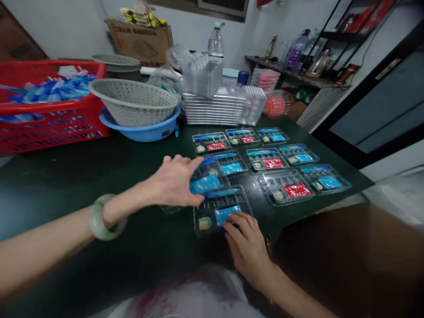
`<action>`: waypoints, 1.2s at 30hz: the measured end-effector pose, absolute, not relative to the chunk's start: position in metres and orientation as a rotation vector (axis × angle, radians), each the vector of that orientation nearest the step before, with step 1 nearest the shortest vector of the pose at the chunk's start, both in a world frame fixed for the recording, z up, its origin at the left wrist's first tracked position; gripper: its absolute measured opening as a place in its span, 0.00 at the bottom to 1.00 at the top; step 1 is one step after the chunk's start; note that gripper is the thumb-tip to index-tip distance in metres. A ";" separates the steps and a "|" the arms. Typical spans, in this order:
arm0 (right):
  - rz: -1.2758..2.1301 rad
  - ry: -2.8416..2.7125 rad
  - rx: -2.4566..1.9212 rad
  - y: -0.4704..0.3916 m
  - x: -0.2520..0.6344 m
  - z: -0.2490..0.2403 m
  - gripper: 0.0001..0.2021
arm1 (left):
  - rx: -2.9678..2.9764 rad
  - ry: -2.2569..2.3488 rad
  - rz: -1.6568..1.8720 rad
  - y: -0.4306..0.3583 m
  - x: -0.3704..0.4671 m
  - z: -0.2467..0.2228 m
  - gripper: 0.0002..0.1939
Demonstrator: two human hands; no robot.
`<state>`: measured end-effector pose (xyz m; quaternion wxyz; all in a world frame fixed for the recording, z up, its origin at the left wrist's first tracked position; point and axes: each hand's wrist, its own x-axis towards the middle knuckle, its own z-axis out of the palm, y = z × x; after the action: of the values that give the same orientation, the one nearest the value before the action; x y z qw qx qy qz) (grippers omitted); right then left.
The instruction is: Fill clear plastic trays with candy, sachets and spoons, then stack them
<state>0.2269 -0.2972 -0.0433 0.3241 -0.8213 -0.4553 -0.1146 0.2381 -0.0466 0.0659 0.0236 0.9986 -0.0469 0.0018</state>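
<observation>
Several clear plastic trays lie in rows on the dark green table (132, 247). Most hold a blue pen, a small beige piece and a red or blue patterned packet. My left hand (175, 181), with a pale green bangle on its wrist, grips a filled tray (208, 179) by its left edge, above the others. At the nearest tray (215, 203), my right hand (247, 243) has its fingertips pressed together on the blue packet (227, 213). One tray with a red packet (297, 190) shows no pen.
A red basket (56, 110) of blue pens stands far left, beside a grey colander (135, 101) in a blue basin (142, 132). Stacked clear trays (215, 108) stand at the back. A brown surface (351, 256) is at the lower right.
</observation>
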 end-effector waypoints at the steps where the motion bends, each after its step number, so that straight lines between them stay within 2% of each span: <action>1: -0.319 -1.131 -2.145 -0.302 0.225 -0.043 0.15 | 3.092 -0.190 0.013 -0.066 0.234 0.063 0.47; 5: -0.348 -0.876 -2.154 -0.332 0.228 -0.045 0.15 | 3.113 -0.241 -0.034 -0.116 0.224 0.043 0.49; 9: -0.309 -0.769 -2.168 -0.352 0.235 -0.049 0.13 | 3.099 -0.287 -0.080 -0.124 0.229 0.023 0.48; 12: -0.333 -0.763 -2.172 -0.354 0.244 -0.050 0.12 | 3.031 -0.365 -0.187 -0.121 0.235 0.016 0.54; 15: -0.518 -0.737 -2.277 -0.359 0.266 -0.049 0.13 | 3.003 -0.393 -0.243 -0.118 0.238 0.014 0.58; 19: -0.714 -0.585 -2.617 -0.373 0.303 -0.051 0.15 | 3.021 -0.345 -0.162 -0.109 0.233 0.012 0.52; 23: -0.583 -0.654 -2.743 -0.372 0.301 -0.052 0.15 | 3.029 -0.245 -0.154 -0.086 0.218 0.018 0.48; 28: -0.386 -0.817 -2.615 -0.338 0.248 -0.046 0.18 | 2.892 -0.046 -0.271 -0.074 0.210 0.046 0.47; 32: -0.386 -0.768 -2.327 -0.331 0.228 -0.042 0.20 | 2.903 -0.127 -0.089 -0.109 0.233 0.066 0.50; 36: -0.492 -0.501 -2.137 -0.360 0.252 -0.037 0.14 | 2.918 -0.263 -0.133 -0.161 0.268 0.058 0.54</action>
<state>0.2520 -0.3601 -0.0371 0.4316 -0.8570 -0.2011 -0.1972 0.2680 -0.1606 0.0583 0.1042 0.9895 -0.0891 -0.0452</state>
